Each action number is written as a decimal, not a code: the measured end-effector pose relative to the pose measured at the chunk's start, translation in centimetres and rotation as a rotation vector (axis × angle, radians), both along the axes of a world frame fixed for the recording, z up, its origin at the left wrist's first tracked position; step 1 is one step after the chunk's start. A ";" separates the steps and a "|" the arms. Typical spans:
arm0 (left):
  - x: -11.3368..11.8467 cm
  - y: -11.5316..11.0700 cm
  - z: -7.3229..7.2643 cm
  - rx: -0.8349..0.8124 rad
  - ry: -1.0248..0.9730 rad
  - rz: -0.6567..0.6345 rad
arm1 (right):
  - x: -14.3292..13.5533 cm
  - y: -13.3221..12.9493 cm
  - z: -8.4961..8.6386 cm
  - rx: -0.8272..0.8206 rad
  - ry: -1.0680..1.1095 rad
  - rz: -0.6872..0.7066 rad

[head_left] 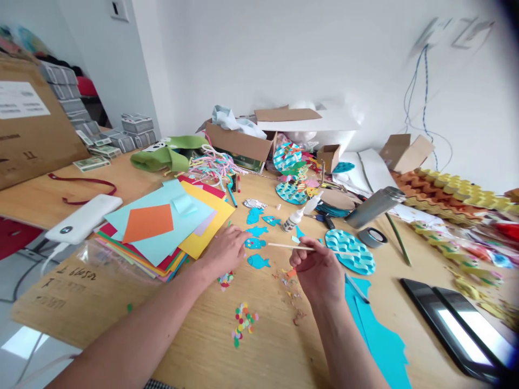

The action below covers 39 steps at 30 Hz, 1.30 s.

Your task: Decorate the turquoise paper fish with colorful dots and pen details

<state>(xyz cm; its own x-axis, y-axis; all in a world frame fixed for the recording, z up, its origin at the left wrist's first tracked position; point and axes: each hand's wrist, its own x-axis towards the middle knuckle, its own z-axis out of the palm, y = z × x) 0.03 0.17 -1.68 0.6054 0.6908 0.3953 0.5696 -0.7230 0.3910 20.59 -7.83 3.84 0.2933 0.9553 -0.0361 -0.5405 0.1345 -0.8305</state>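
My right hand pinches a thin pale stick, whose left end reaches toward the paper fish. My left hand rests on the table with its fingers stretched out, their tips at the left edge of a spotted blue paper fish. Above and below it lie more cut-out fish, among them a plain blue fish and a fish with coloured dots. A white glue bottle stands just beyond them. Small coloured paper dots are scattered nearer to me.
Stacked coloured paper lies left, beside a white power bank. At right are a wavy-patterned blue oval, a roll of tape, a metal flask, blue paper scraps and a black tablet. Boxes line the back.
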 end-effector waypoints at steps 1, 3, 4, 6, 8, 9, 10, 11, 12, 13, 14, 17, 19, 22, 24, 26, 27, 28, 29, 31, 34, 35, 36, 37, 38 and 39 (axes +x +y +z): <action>0.0 0.1 -0.1 0.008 -0.007 -0.004 | 0.1 -0.2 -0.2 0.007 -0.010 0.013; 0.0 0.3 -0.3 0.022 -0.021 0.001 | 0.3 -0.5 -0.6 0.023 -0.043 0.045; 0.0 0.3 -0.3 0.027 -0.016 0.001 | 0.3 -0.7 -0.7 0.036 -0.066 0.065; -0.1 0.4 -0.3 0.015 -0.009 0.002 | 0.0 -1.0 -0.7 0.074 -0.112 0.100; -0.1 0.4 -0.2 0.014 -0.004 0.004 | -0.7 -1.4 -0.7 0.114 -0.162 0.117; -0.1 0.4 -0.2 0.017 -0.003 0.006 | -1.1 -1.5 -0.8 0.127 -0.189 0.121; -0.1 0.4 -0.1 0.020 -0.001 0.008 | -1.5 -1.7 -0.9 0.135 -0.218 0.122; -0.1 0.4 -0.1 0.021 0.000 0.012 | -1.9 -1.9 -1.1 0.138 -0.249 0.124; -0.1 0.4 -0.1 0.022 0.000 0.016 | -2.3 -2.1 -1.4 0.139 -0.285 0.124; -0.1 0.4 -0.1 0.022 0.001 0.021 | -2.6 -2.2 -1.6 0.136 -0.322 0.126; -0.1 0.5 -0.1 0.023 0.004 0.025 | -2.9 -2.5 -1.8 0.130 -0.360 0.130; -0.1 0.5 -0.2 0.030 0.020 0.029 | -3.5 -3.2 -2.3 0.113 -0.492 0.130; -0.1 0.5 -0.3 0.031 0.030 0.030 | -3.7 -3.8 -2.2 0.111 -0.599 0.120; -0.1 0.6 -0.3 0.036 0.026 0.023 | -4.0 -4.5 -1.9 0.134 -0.793 0.101; -0.2 0.6 -0.3 0.040 0.019 0.022 | -4.0 -4.8 -1.8 0.181 -0.914 0.107; -0.2 0.6 -0.2 0.037 0.017 0.029 | -3.8 -4.8 -1.8 0.247 -1.003 0.132; -0.2 0.6 -0.2 0.032 0.021 0.034 | -3.7 -4.8 -1.8 0.275 -1.035 0.147; -0.3 0.6 -0.1 0.027 0.025 0.040 | -3.6 -4.8 -1.8 0.295 -1.056 0.156; -0.3 0.6 -0.1 0.023 0.028 0.045 | -3.6 -4.8 -1.9 0.309 -1.067 0.164; -0.3 0.6 -0.1 0.019 0.028 0.054 | -3.4 -4.9 -1.9 0.320 -1.071 0.169; -0.3 0.5 -0.1 0.018 0.022 0.064 | -3.4 -5.0 -1.8 0.331 -1.057 0.162; -0.3 0.5 -0.1 0.017 0.022 0.066 | -3.4 -5.0 -1.8 0.335 -1.052 0.158; -0.3 0.5 -0.1 0.016 0.022 0.068 | -3.4 -5.0 -1.8 0.338 -1.051 0.154; -0.3 0.5 -0.1 0.014 0.022 0.069 | -3.4 -5.0 -1.8 0.343 -1.054 0.151; -0.3 0.5 -0.1 0.011 0.021 0.070 | -3.4 -5.0 -1.8 0.353 -1.065 0.153; -0.3 0.5 -0.1 0.008 0.019 0.071 | -3.3 -5.0 -1.7 0.365 -1.079 0.155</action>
